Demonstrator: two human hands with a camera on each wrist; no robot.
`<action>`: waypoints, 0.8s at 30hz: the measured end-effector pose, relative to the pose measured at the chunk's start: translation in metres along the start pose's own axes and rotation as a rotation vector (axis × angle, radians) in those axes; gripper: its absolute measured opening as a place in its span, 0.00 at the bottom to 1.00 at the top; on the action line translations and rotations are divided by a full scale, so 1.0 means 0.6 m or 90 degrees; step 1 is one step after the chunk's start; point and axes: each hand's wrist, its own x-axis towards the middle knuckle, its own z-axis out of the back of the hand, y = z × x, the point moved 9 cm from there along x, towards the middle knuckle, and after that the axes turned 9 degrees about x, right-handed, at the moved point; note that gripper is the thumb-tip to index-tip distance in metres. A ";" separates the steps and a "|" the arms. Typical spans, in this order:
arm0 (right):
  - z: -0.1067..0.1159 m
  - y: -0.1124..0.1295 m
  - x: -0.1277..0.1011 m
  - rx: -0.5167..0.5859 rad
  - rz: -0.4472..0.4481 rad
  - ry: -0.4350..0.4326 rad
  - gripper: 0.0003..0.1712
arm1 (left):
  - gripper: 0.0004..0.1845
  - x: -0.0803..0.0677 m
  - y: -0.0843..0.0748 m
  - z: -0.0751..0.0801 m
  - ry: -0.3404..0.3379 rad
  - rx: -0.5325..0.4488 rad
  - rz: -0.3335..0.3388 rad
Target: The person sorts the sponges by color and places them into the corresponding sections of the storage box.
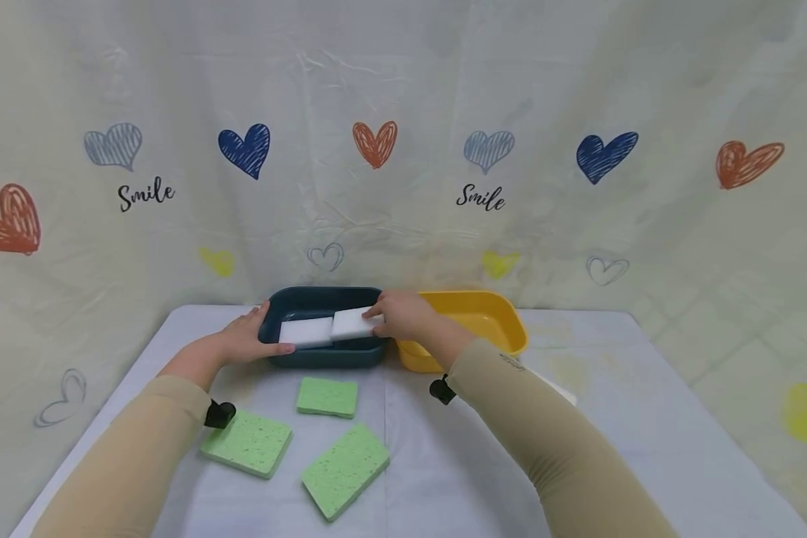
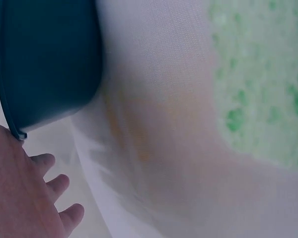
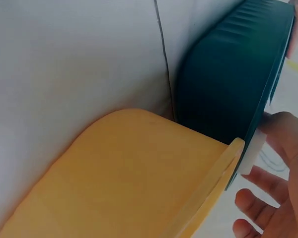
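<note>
A dark blue tub (image 1: 323, 357) stands mid-table with a yellow tub (image 1: 501, 321) touching its right side. Inside the blue tub lies one white sponge (image 1: 305, 332). My right hand (image 1: 379, 317) pinches a second white sponge (image 1: 350, 323) by its right end, over the tub's right part; its edge (image 3: 253, 148) shows in the right wrist view between the two tubs' rims. My left hand (image 1: 262, 336) holds the blue tub's left rim, thumb toward the far corner. The left wrist view shows the tub's wall (image 2: 44, 59) and my loosely bent fingers (image 2: 49, 191) beside it.
Three green sponges lie on the white cloth in front of the tubs: a small one (image 1: 327, 396), one at the left (image 1: 247, 442) and one nearest me (image 1: 345, 469). A heart-printed curtain hangs behind the table. The yellow tub looks empty.
</note>
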 end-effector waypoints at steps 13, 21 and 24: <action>-0.027 -0.004 0.028 -0.074 -0.034 0.043 0.22 | 0.69 0.005 -0.001 -0.002 -0.003 0.008 0.008; -0.028 0.006 0.035 -0.108 -0.035 0.050 0.25 | 0.68 0.001 -0.003 0.004 0.000 0.006 0.007; -0.028 0.010 0.036 -0.110 -0.035 0.053 0.27 | 0.69 0.001 0.003 0.001 0.003 0.009 0.010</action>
